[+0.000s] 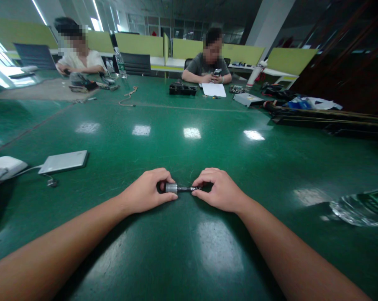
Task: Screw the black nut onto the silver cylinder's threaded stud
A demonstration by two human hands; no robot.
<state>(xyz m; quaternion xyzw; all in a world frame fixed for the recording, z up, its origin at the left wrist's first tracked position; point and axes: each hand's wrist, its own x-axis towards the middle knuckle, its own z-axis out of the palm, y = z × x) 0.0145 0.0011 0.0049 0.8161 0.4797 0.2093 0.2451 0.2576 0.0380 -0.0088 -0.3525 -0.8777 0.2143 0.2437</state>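
Between my hands, low over the green tabletop [164, 146], lies a small metal piece in line from left to right. Its left end is a silver cylinder [171, 188], gripped by the thumb and fingers of my left hand [146, 191]. A thin dark shaft [185, 189] runs from the cylinder toward my right hand [223, 190]. There, thumb and fingertips pinch the end, which looks ridged or spiral like a drill bit [195, 188]. Fingers partly cover both ends, so I cannot tell whether it is one part or two joined.
To the left are a silver flat box [63, 162] with a cable and a white device [10, 166]. A clear plastic bottle [361, 205] lies at the right. Two people sit across the table, near a black tray [182, 89], white paper [213, 90] and long dark bars [320, 120].
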